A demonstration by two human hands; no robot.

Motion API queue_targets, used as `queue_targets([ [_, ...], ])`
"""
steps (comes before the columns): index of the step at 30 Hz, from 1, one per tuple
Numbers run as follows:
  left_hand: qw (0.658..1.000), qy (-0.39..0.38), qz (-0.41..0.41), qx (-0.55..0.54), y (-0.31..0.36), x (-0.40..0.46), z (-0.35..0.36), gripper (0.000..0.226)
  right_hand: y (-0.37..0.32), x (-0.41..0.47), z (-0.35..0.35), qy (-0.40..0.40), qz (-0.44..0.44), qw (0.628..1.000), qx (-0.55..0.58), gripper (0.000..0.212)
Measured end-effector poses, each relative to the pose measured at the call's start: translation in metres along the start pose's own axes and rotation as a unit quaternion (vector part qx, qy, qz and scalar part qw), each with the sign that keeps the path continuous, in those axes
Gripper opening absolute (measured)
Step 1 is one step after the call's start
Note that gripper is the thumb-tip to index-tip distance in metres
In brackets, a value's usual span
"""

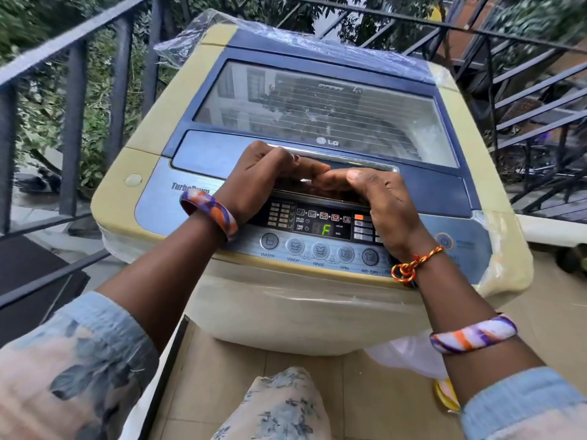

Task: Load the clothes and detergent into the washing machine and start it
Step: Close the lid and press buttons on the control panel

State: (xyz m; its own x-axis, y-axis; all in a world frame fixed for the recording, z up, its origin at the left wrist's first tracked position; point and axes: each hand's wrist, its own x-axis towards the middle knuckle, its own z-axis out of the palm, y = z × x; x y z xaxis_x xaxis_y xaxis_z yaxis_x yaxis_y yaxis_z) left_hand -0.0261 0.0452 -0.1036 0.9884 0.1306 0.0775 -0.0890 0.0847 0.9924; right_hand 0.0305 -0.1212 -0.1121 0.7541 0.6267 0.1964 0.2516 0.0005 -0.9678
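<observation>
Top-load washing machine (305, 192) sits dead centre on a balcony floor (524, 312), control panel (317, 230) on the near edge facing the person, lid hinge at the far edge; long axis of the top runs near-to-far. Lid (317, 106) is down flat, its clear window showing reflections, so I can't tell what's in the tub. Left hand (254, 179) and right hand (378, 201) meet at the lid's near-edge handle (349, 160): both have fingers curled at that lip, fingertips nearly touching each other; whether they actually grip under it I can't tell. Display (324, 229) is lit, green "F". Button row WATER, WASH, RINSE, SPIN, AIR DRY lies just near of the display; power button (444, 241) sits at the panel's right end. Plastic wrap (505, 258) covers the body and far corners. Dark railing (79, 90) close on the left side and behind; stair rails (540, 100) close on the right. Open room only on the near side.
</observation>
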Motion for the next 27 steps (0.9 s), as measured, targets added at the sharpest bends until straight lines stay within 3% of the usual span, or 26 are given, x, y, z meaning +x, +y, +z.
queue_targets([
  [27, 0.998, -0.017, 0.027, 0.047, -0.0018, 0.0011, -0.0035, 0.043, -0.0005, 0.0000, -0.0012, 0.002, 0.003, 1.000, -0.003, 0.037],
])
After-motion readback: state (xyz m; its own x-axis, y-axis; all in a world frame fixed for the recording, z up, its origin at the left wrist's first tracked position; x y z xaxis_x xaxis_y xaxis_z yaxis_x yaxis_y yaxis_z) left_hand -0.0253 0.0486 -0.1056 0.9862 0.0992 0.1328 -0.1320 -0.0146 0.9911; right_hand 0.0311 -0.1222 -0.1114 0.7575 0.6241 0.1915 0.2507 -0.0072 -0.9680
